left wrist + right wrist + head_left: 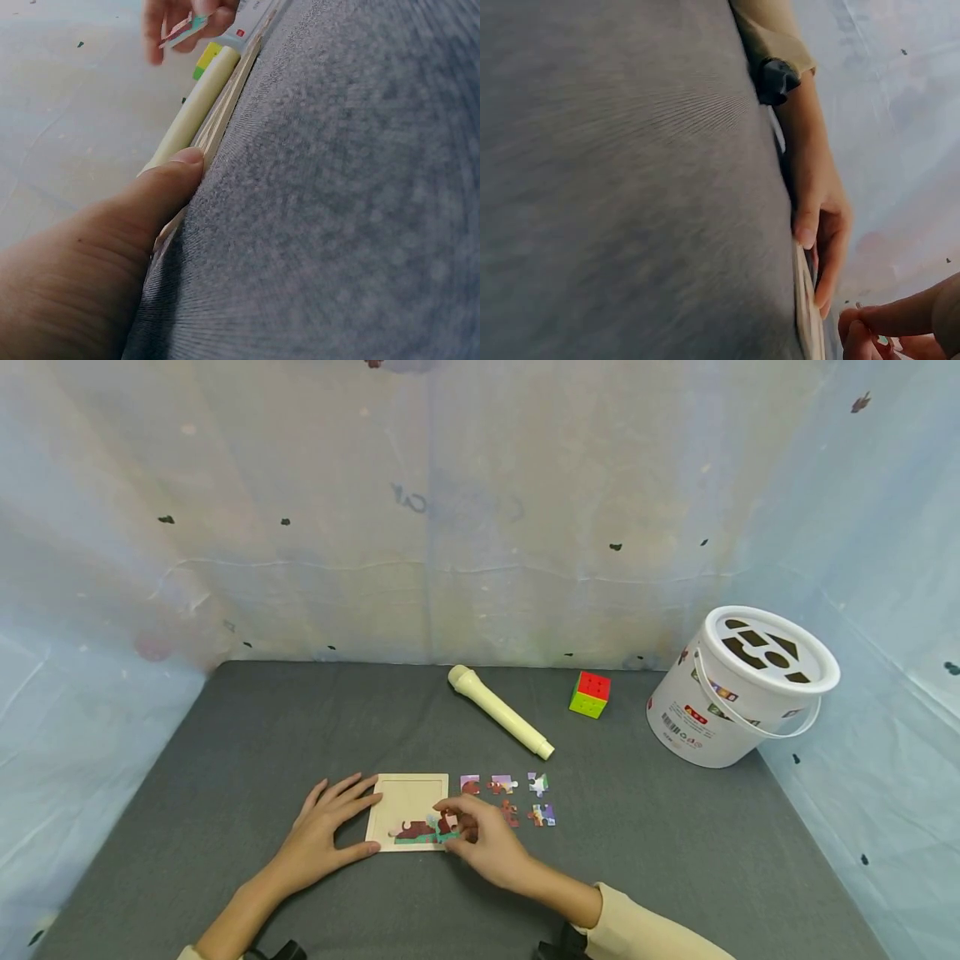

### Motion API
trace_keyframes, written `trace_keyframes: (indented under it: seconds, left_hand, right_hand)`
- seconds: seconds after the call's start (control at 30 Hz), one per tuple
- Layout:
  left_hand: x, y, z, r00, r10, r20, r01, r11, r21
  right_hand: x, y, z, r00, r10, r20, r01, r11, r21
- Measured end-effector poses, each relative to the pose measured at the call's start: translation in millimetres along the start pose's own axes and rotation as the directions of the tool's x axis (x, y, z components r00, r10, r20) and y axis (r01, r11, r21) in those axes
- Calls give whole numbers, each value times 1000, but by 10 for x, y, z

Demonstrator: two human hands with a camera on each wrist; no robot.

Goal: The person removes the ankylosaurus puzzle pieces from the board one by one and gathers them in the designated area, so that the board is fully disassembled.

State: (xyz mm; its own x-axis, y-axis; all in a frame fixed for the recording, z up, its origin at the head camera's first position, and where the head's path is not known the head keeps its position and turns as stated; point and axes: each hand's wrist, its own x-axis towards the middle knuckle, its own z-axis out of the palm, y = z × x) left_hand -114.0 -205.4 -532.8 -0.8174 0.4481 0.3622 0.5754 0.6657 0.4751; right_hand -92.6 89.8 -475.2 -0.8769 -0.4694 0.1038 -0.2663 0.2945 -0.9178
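Head view, lower centre: our left hand, fingers spread, touches the tray, its bottom partly filled; our right hand pinches a piece, and we see five loose pieces left.

This looks like a makeshift booth, whether in a home or lab unclear: creased, pale sheeting walls the back and both sides of a grey-cloth-covered desk bearing a shape-sorter bucket, puzzle cube and wooden jigsaw tray.
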Motion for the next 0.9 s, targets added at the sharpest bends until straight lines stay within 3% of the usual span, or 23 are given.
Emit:
trace_keyframes:
  seconds: [0.17,0.4,0.53,0.9]
  left_hand:
    - [3,2,2,1000,-11,7,11,1000,-9]
    - [-4,8,-9,1000,-17,7,17,1000,-8]
    - [-1,15,-13,1000,-22,13,23,1000,-11]
    - [11,31,-22,1000,-23,19,23,1000,-11]
  right_hand:
    - [-123,63,-103,999,9,-35,-11,998,-58]
    - [-205,177,-170,998,-57,-40,51,990,-131]
    - [-232,192,-173,998,-49,-34,45,992,-121]
    - [-303,216,-175,999,-24,-35,16,977,-213]
